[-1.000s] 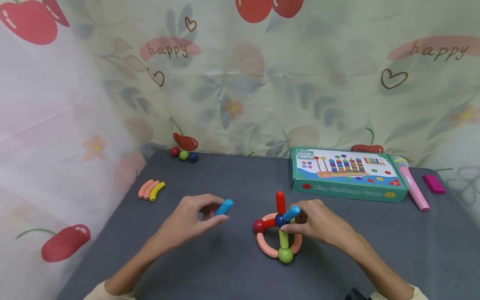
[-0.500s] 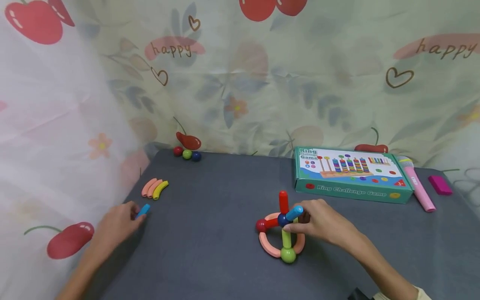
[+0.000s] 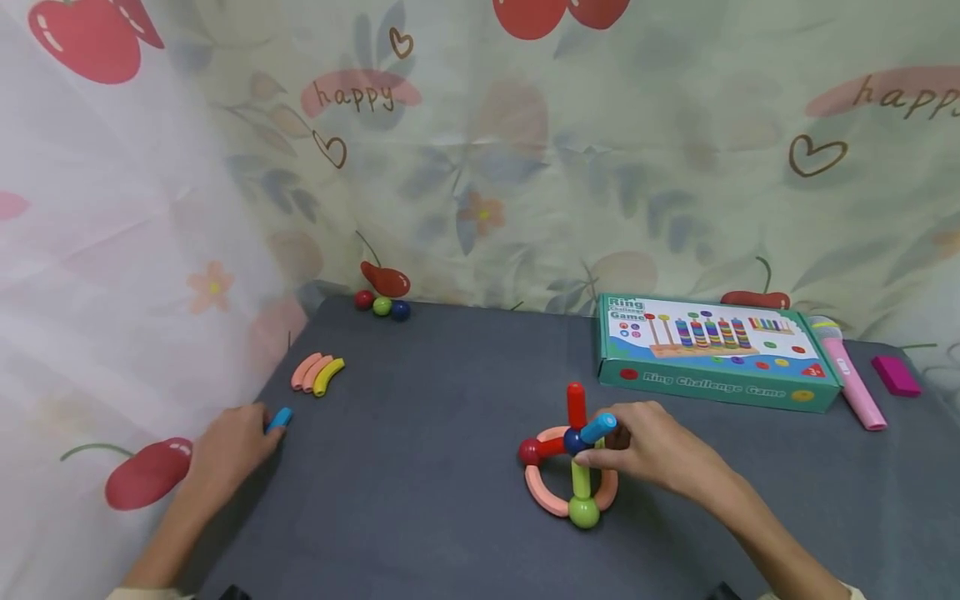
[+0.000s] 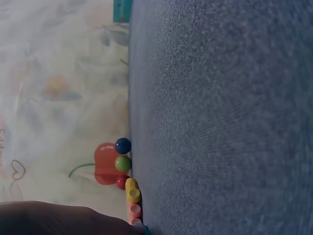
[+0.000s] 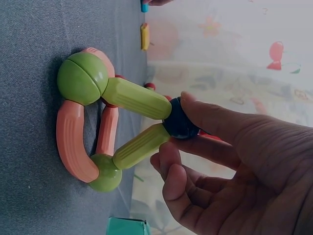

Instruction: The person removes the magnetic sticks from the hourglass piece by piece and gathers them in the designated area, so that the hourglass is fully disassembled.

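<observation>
My left hand (image 3: 232, 446) is at the table's left side, pinching a short blue magnetic stick (image 3: 281, 418) low over the cloth. My right hand (image 3: 656, 446) holds the dark blue ball (image 5: 180, 119) at the top of a magnetic stick-and-ball frame, thumb on one side and fingers on the other. Green sticks (image 5: 139, 99) slope from that ball to green balls (image 5: 83, 78) below. Curved pink sticks (image 3: 545, 493) form a ring at the base, with a dark red ball (image 3: 529, 452) on its left. A red stick (image 3: 576, 405) and another blue stick (image 3: 598, 428) project from the top ball.
Two pink curved sticks (image 3: 306, 372) and a yellow one (image 3: 328, 377) lie beyond my left hand. Red, green (image 3: 382, 307) and dark blue balls line the back edge. A green game box (image 3: 720, 354), pink microphone (image 3: 847, 375) and magenta block (image 3: 896, 376) stand back right.
My left hand has carried the blue stick from beside the frame to the table's left side. My right hand keeps its hold on the frame. The head view has shifted slightly.
</observation>
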{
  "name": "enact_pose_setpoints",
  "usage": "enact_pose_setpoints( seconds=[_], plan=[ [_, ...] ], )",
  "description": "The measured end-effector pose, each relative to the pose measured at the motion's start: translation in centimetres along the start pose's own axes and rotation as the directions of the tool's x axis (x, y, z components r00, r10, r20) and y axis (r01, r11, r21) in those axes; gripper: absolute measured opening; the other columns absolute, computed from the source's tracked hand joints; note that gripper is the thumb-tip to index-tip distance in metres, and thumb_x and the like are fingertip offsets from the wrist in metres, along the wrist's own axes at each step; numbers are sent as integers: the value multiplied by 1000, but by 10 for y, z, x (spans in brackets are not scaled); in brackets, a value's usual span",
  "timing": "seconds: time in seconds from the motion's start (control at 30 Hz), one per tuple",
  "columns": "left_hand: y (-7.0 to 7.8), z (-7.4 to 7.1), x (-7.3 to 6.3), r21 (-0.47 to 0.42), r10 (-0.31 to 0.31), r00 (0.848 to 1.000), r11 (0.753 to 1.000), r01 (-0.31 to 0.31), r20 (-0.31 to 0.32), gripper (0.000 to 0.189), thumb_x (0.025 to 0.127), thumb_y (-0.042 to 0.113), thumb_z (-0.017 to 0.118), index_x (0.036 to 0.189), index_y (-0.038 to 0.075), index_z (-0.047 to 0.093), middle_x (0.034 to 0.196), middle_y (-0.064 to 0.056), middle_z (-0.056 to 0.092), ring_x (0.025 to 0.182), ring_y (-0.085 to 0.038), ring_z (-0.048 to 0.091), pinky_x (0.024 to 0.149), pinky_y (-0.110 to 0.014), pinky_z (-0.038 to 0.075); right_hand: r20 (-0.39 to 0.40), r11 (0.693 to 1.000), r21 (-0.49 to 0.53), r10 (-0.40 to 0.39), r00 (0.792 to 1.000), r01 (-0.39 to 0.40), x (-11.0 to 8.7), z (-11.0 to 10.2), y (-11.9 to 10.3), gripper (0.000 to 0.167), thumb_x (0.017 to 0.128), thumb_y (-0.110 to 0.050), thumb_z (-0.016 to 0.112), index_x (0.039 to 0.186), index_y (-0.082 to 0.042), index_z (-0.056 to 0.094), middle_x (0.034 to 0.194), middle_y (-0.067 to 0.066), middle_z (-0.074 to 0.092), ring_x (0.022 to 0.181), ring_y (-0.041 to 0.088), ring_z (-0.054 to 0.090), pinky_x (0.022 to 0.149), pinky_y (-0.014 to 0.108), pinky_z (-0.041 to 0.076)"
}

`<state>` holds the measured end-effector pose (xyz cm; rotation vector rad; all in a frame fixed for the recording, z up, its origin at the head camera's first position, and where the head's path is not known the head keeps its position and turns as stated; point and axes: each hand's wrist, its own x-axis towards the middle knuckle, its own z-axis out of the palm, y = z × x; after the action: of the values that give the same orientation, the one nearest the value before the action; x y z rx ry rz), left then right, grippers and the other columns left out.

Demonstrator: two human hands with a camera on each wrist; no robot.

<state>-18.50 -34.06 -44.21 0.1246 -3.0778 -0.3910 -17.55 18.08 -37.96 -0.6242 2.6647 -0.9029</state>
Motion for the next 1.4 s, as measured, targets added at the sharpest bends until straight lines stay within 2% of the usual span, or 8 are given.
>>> enact_pose_setpoints(
  seconds=[0.53,0.67,0.77,0.83,1.0,1.17,1.27,1.4],
  plan=[
    [-4,-5,1,31,-7,1000,1000,7,-2,38,91,29,79,73,1,60,56,-6,48,51,-19,48,50,-30,39,-22,1000,-7,12,1000,-12,-1,-1,-1,35,90,-37,82,76,-16,57,62,-7,44,60,9,50,55,23,36],
    [9,-12,-1,59,42,998,997,-40,-42,41,88,33,82,81,-3,65,67,-12,56,58,-21,53,51,-34,44,-17,1000,-11,14,1000,-14,1,-1,-2,38,90,-37,82,75,-15,55,62,-6,44,60,9,50,56,23,36],
    [40,-18,-2,11,172,982,985,-171,-74,46,87,32,84,105,-8,72,89,-20,70,74,-28,66,64,-42,58,-15,1000,-17,18,1000,-18,1,-1,-2,38,90,-37,82,75,-16,54,62,-6,44,60,10,50,56,23,36],
    [67,-19,-4,-84,291,953,951,-298,-88,46,88,30,85,115,-5,73,101,-19,74,85,-29,71,75,-45,62,-13,1000,-18,19,1000,-19,1,-1,-2,38,90,-37,82,75,-15,55,62,-6,44,60,9,50,56,23,36],
    [147,-19,-14,-398,531,847,779,-485,8,36,96,29,77,125,8,71,106,-1,75,92,-10,70,85,-33,61,-8,1000,-12,20,1000,-20,-2,-2,1,30,90,-37,82,81,-16,62,63,-6,48,62,9,52,56,23,39],
    [221,-4,-21,-560,666,744,638,-528,58,33,100,26,72,129,12,70,106,3,74,92,-3,67,86,-26,59,-12,1000,-8,6,1000,-6,-3,-2,3,27,90,-38,82,85,-17,67,64,-7,51,63,9,53,57,23,41],
    [255,11,-23,-640,662,746,604,-475,72,35,102,27,70,133,12,68,110,1,74,96,-6,68,87,-24,58,-12,1000,-8,-17,1000,17,-2,-2,4,27,90,-38,82,84,-16,66,64,-7,50,61,7,52,56,23,41],
    [283,29,-22,-714,614,784,589,-379,90,43,103,29,67,143,11,62,119,-3,72,102,-11,70,88,-19,56,-16,999,-6,-45,999,45,-1,-2,4,28,90,-38,82,82,-17,64,64,-8,50,58,6,50,55,22,39]
  ],
)
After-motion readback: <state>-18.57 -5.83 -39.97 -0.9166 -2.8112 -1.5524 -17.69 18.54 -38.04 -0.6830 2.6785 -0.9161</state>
